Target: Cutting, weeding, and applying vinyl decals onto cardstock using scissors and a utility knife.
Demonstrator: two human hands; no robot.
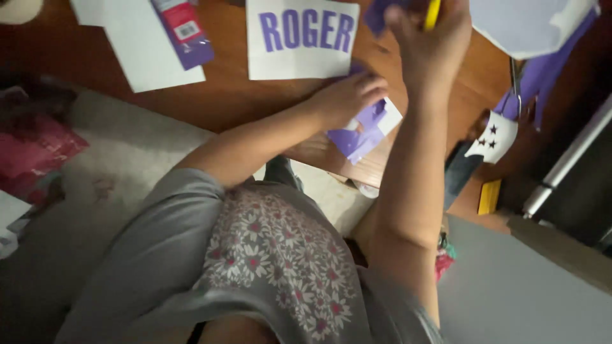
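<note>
Wooden table [236, 102], paper-strewn; left fingers [366, 86] pressing purple paper [363, 130]; right fingers [414, 32] seemingly gripping yellow tool [432, 13]

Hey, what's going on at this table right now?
A person is doing paper craft at a wooden table. Their left hand presses down on a purple and white paper piece. Their right hand is raised above it, holding a yellow tool. A white sheet with purple letters lies just beyond the hands.
</note>
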